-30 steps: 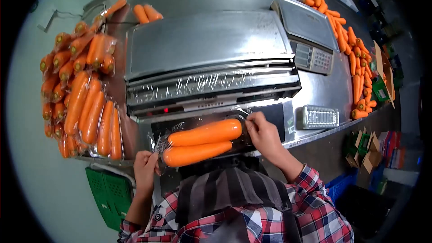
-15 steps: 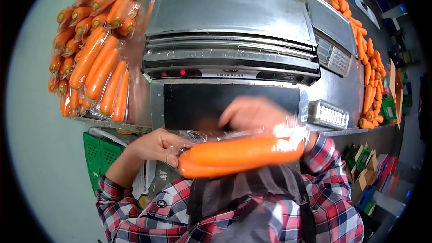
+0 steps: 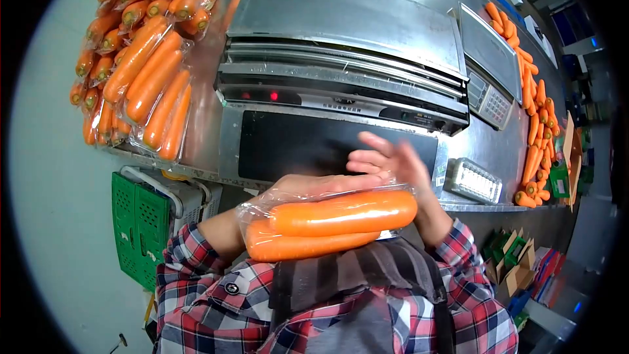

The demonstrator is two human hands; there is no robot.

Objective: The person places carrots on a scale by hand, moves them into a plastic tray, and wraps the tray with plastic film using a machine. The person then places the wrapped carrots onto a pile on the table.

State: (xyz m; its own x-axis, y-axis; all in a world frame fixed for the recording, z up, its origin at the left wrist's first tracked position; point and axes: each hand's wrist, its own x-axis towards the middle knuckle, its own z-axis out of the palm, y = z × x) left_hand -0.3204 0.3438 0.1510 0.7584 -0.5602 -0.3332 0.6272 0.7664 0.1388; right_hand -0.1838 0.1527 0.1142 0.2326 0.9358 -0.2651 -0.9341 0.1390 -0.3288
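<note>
Two large carrots in clear film, a pack of carrots [image 3: 341,215], lie crosswise against the front of my dark striped apron [image 3: 367,269]. My left hand [image 3: 321,185] is along the far side of this pack, pressing the film, its fingers stretched to the right and its thumb hidden. Just beyond the pack's right end, my right hand [image 3: 396,160] is raised with fingers apart, slightly blurred, holding nothing. Both hands are over the near edge of the black plate [image 3: 295,144] of a wrapping machine [image 3: 347,33], whose red lights are lit.
Wrapped carrots [image 3: 141,59] are piled on the left of the steel table. Loose carrots [image 3: 540,131] lie at the right, beside a scale [image 3: 488,98]. A clear plastic box [image 3: 475,180] is near the front edge. Below left stands a green crate [image 3: 137,223].
My left hand has slid from the pack's left end along its far side. My right hand's fingers have spread. The pack has shifted slightly left, and the camera view has tilted.
</note>
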